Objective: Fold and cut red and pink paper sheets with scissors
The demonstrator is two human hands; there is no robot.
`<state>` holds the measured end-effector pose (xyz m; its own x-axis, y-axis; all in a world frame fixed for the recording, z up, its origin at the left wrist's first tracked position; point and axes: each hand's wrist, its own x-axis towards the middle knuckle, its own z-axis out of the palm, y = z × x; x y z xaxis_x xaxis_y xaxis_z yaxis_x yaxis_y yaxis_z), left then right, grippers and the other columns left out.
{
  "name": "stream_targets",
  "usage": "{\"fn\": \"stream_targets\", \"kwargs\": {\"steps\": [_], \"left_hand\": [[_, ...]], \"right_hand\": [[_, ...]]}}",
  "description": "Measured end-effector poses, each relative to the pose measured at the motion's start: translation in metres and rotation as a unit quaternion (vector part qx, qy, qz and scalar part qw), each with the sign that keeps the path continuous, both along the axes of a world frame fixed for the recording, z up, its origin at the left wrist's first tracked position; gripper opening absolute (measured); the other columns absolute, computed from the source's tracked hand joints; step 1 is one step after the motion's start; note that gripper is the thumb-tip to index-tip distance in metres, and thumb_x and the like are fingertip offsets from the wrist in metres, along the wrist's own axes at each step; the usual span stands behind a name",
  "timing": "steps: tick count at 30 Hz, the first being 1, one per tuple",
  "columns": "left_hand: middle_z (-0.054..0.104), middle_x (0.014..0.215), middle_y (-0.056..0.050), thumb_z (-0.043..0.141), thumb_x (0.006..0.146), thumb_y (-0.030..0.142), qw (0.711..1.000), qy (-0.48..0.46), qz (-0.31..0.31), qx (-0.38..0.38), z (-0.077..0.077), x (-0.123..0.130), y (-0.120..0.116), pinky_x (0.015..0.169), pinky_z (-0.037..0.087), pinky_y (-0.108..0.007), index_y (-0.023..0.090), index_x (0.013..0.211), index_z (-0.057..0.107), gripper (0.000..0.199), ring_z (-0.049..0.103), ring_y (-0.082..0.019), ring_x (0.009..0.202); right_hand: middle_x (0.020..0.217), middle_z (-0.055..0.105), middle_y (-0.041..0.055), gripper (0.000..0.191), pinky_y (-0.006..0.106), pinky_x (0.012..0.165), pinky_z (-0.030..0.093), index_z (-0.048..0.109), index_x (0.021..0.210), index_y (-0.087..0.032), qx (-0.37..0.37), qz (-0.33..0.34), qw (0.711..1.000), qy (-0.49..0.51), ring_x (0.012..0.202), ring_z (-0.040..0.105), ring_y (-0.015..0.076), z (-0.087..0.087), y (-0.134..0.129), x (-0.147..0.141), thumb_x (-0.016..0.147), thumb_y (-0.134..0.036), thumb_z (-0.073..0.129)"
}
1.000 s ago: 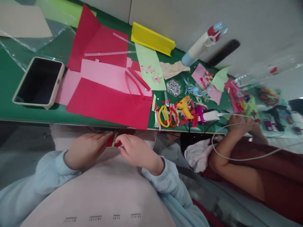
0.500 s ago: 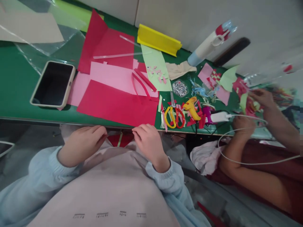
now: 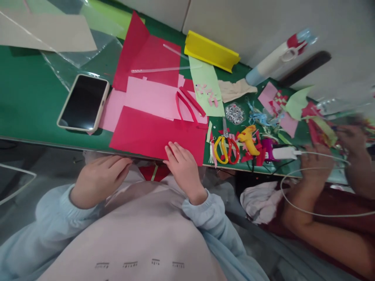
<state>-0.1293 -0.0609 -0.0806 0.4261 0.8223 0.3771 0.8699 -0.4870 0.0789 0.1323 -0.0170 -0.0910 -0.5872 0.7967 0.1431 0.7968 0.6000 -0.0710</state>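
My left hand (image 3: 99,180) rests at the table's front edge, its fingers bent and close together, nothing visible in it. My right hand (image 3: 185,168) lies with its fingertips on the lower part of a red sheet (image 3: 146,132), its fingers extended and holding nothing. Behind that sheet is a pink sheet (image 3: 150,95) with thin red strips (image 3: 191,102) on it. A folded red sheet (image 3: 158,56) lies farther back. Right of the red sheet are scissors (image 3: 226,150) with yellow and red handles, and a yellow glue gun (image 3: 249,140).
A phone (image 3: 84,102) lies on the green table (image 3: 29,105) at left. A yellow folded piece (image 3: 211,52), a bead tray (image 3: 234,113) and a white bottle (image 3: 272,60) stand or lie at back right. Another person's hands (image 3: 318,162) work at far right, near a white cable (image 3: 328,215).
The view has shifted, so the table items appear farther right. My right hand has moved forward onto the red sheet. The other person's hands have moved a little.
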Motion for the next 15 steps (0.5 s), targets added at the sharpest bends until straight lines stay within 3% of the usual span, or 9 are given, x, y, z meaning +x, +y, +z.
{"fn": "stream_targets", "kwargs": {"steps": [6,10,15], "left_hand": [[0.074,0.083,-0.004,0.064,0.086,0.014,0.999,-0.005,-0.016,0.043,-0.009,0.0,-0.008,0.07,0.052,-0.034,0.018,0.098,0.066,0.013,0.067,-0.02,0.072],[0.076,0.106,-0.007,0.068,0.081,0.013,0.997,-0.028,-0.029,0.069,-0.017,0.007,-0.011,0.09,0.053,-0.038,0.018,0.114,0.066,0.033,0.069,-0.024,0.097],[0.069,0.128,-0.009,0.067,0.085,0.016,0.998,-0.036,-0.01,0.043,-0.024,0.011,0.002,0.104,0.047,-0.042,0.017,0.132,0.058,0.048,0.06,-0.028,0.122]], "right_hand": [[0.139,0.061,0.0108,0.032,0.039,0.105,0.045,0.066,0.127,-0.019,0.039,0.037,0.998,0.025,0.131,0.055,0.0244,-0.002,0.005,0.013,0.1,-0.03,0.052],[0.133,0.066,0.0094,0.026,0.039,0.103,0.047,0.071,0.118,-0.021,0.059,0.058,0.995,0.048,0.126,0.06,0.0243,-0.001,0.013,0.015,0.098,-0.029,0.056],[0.129,0.068,0.0085,0.024,0.039,0.101,0.048,0.072,0.115,-0.021,0.055,0.081,0.993,0.064,0.125,0.061,0.024,-0.001,0.023,0.018,0.097,-0.029,0.058]]}}
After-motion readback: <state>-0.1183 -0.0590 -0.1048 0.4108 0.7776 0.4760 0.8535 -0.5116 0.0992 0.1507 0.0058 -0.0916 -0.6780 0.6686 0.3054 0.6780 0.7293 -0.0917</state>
